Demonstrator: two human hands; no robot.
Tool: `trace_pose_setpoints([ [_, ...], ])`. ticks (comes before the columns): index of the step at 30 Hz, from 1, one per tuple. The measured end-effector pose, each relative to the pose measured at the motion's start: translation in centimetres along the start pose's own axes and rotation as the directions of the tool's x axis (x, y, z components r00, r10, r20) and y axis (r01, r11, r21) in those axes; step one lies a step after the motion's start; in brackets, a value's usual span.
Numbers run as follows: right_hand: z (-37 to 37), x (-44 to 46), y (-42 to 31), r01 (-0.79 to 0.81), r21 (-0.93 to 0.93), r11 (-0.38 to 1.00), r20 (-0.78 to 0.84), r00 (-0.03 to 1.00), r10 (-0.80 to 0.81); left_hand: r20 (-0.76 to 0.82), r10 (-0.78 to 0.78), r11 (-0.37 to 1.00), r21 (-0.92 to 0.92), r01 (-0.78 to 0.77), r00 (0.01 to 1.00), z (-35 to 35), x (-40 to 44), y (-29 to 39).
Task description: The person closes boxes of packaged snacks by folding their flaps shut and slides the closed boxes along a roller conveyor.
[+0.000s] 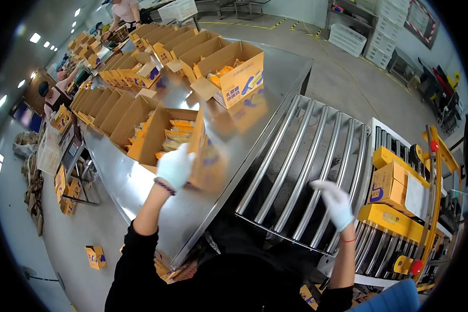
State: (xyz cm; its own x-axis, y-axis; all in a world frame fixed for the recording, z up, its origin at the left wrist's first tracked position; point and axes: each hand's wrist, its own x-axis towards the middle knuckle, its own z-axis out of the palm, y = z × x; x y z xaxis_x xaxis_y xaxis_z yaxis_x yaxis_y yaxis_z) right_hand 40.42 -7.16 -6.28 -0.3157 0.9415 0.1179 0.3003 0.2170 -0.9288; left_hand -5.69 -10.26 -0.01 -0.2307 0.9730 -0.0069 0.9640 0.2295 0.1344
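My left hand (pixel 174 165), in a pale glove, is at the near edge of an open cardboard box (pixel 202 151) on the steel table (pixel 192 221). Yellow-orange packets (pixel 179 132) lie inside that box. The fingers of this hand are partly hidden, so its grip cannot be made out. Over the roller conveyor (pixel 309 171) is my right hand (pixel 337 203), also gloved, fingers stretched out and holding nothing. Another open box (pixel 243 78) with packets stands farther back on the table.
Rows of open boxes (pixel 106 112) fill the table's far and left parts. At the right, a yellow machine (pixel 387 216) holds a closed box (pixel 387 184). Co-workers (pixel 125 11) stand beyond the table. A small box (pixel 95 257) lies on the floor.
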Motion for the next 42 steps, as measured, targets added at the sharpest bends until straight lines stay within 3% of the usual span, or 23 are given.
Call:
trace_pose_setpoints([
  [2, 3.6, 0.3, -4.1, 0.105, -0.098, 0.990, 0.180, 0.980, -0.086, -0.055, 0.153, 0.966, -0.204, -0.161, 0.987, -0.2, 0.7, 3.9],
  [4, 5.3, 0.8, -6.7, 0.296, -0.128, 0.947, 0.152, 0.949, -0.276, 0.148, 0.296, 0.178, -0.979, 0.098, 0.944, -2.3, 0.3, 6.6],
  [5, 5.5, 1.1, -8.1, 0.344, -0.253, 0.904, 0.120, 0.939, -0.324, -0.217, 0.235, 0.482, -0.820, -0.307, 0.947, -1.9, 1.2, 6.8],
  [8, 6.5, 1.8, -8.6, 0.329, -0.612, 0.719, 0.113, 0.936, -0.332, -0.429, 0.240, 0.711, -0.534, -0.458, 0.871, -1.7, 2.7, 7.7],
  [10, 5.8, 2.2, -3.4, 0.364, -0.672, 0.645, 0.131, 0.916, -0.380, 0.067, 0.532, 0.448, -0.868, -0.213, 0.844, 0.6, 4.4, 7.1],
  [11, 5.2, 2.4, -3.3, 0.430, -0.616, 0.660, 0.125, 0.880, -0.458, -0.005, 0.762, 0.535, -0.557, -0.635, 0.647, 0.6, 5.1, 8.4],
  [12, 4.6, 2.7, -3.1, 0.430, -0.620, 0.656, 0.127, 0.880, -0.457, -0.010, 0.763, 0.531, -0.560, -0.636, 0.646, 0.6, 5.9, 9.7],
  [14, 4.0, 2.9, -2.9, 0.317, -0.362, 0.876, 0.007, 0.941, -0.338, 0.232, 0.480, 0.704, -0.678, -0.214, 0.846, 0.9, 6.6, 11.6],
  [15, 4.3, 3.5, -3.8, 0.185, -0.403, 0.896, -0.163, 0.949, -0.269, -0.142, 0.488, 0.630, -0.626, -0.460, 0.861, 4.0, 7.4, 11.7],
  [16, 3.5, 4.6, -4.7, 0.081, -0.442, 0.893, -0.103, 0.985, -0.140, -0.141, 0.493, 0.626, -0.627, -0.463, 0.859, 4.9, 7.7, 12.3],
  [18, 3.2, 7.1, -5.9, 0.272, -0.716, 0.643, 0.000, 0.921, -0.389, -0.531, 0.464, 0.725, -0.232, -0.648, 0.709, 5.9, 8.2, 13.5],
  [20, 3.4, 8.2, -7.3, 0.262, -0.789, 0.556, -0.003, 0.903, -0.429, -0.586, 0.438, 0.759, -0.165, -0.630, 0.682, 6.5, 7.4, 13.5],
  [22, 3.9, 8.2, -7.8, 0.256, -0.844, 0.471, 0.005, 0.882, -0.471, -0.604, 0.132, 0.751, -0.456, -0.477, 0.786, 7.1, 6.3, 13.4],
  [24, 4.9, 6.2, -7.5, 0.251, -0.814, 0.524, 0.013, 0.910, -0.415, -0.443, 0.016, 0.620, -0.699, -0.356, 0.896, 10.0, 6.5, 11.2],
  [26, 6.1, 3.1, -6.1, 0.273, -0.727, 0.630, 0.086, 0.947, -0.311, 0.050, 0.194, 0.099, -0.995, 0.031, 0.980, 9.3, 6.2, 10.6],
  [30, 3.1, 0.8, -5.2, 0.107, -0.825, 0.554, 0.039, 0.990, -0.133, 0.143, 0.274, 0.171, -0.980, 0.098, 0.951, 9.8, 7.9, 16.1],
  [32, 0.8, 1.3, -3.9, -0.085, -0.901, 0.424, -0.109, 0.994, -0.032, -0.108, 0.108, 0.292, -0.947, -0.135, 0.988, 11.3, 7.2, 22.5],
  [34, -2.0, 2.6, -2.8, -0.158, -0.918, 0.363, -0.193, 0.979, -0.060, -0.238, 0.217, 0.236, -0.928, -0.287, 0.947, 11.1, 4.5, 29.1],
  [36, -3.8, 3.8, -2.1, -0.167, -0.900, 0.404, -0.229, 0.967, -0.110, -0.086, 0.665, 0.118, -0.969, -0.218, 0.742, 12.8, 5.1, 31.7],
  [37, -4.1, 4.5, -1.1, -0.148, -0.933, 0.328, -0.222, 0.955, -0.198, -0.089, 0.666, 0.113, -0.969, -0.218, 0.741, 13.0, 5.2, 31.7],
  [39, -5.5, 4.1, 0.0, -0.187, -0.909, 0.372, -0.264, 0.950, -0.166, -0.126, 0.792, 0.344, -0.717, -0.607, 0.598, 12.6, 5.7, 30.2],
  [40, -6.3, 3.6, 1.1, -0.200, -0.911, 0.361, -0.279, 0.943, -0.183, -0.018, 0.779, 0.463, -0.658, -0.594, 0.627, 9.5, 9.1, 29.3],
  [42, -7.0, 2.9, 1.6, -0.215, -0.919, 0.330, -0.299, 0.927, -0.228, -0.501, 0.499, 0.557, -0.440, -0.704, 0.707, 7.2, 15.1, 25.3],
])
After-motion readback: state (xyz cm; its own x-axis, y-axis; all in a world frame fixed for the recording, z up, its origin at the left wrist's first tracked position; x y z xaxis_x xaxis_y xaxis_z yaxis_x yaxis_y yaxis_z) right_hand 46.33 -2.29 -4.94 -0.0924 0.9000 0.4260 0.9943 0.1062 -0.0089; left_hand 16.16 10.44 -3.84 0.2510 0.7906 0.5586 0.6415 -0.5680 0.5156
